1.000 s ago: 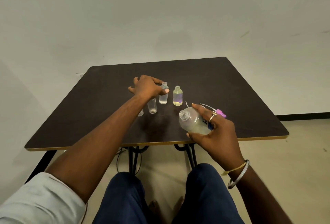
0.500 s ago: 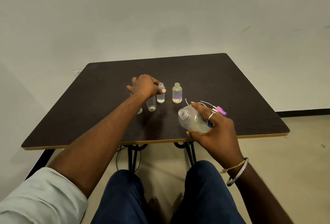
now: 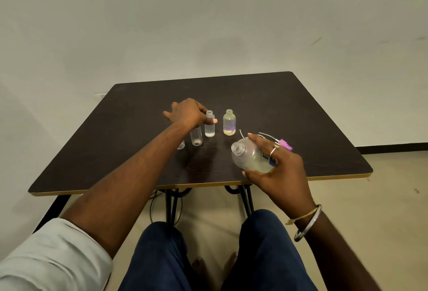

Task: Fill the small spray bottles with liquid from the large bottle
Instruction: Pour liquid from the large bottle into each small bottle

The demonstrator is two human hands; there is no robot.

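My right hand (image 3: 275, 170) grips the large clear bottle (image 3: 251, 157), uncapped and tilted with its mouth toward the upper left, above the table's front edge. My left hand (image 3: 188, 114) pinches a small clear bottle (image 3: 209, 127) that stands upright with a little liquid in it. To its right stands a rounder small bottle (image 3: 229, 122) holding yellowish liquid. Another small clear bottle (image 3: 196, 136) stands just below my left hand, and a further one (image 3: 181, 144) is mostly hidden behind my forearm.
A pink spray head (image 3: 286, 145) with thin white tubes lies on the dark table (image 3: 301, 114) beyond my right hand. A pale wall rises behind the table. My knees are under its front edge.
Both hands have kept their holds. The large bottle stays tilted near the front edge; the picture has shifted a little with my head.
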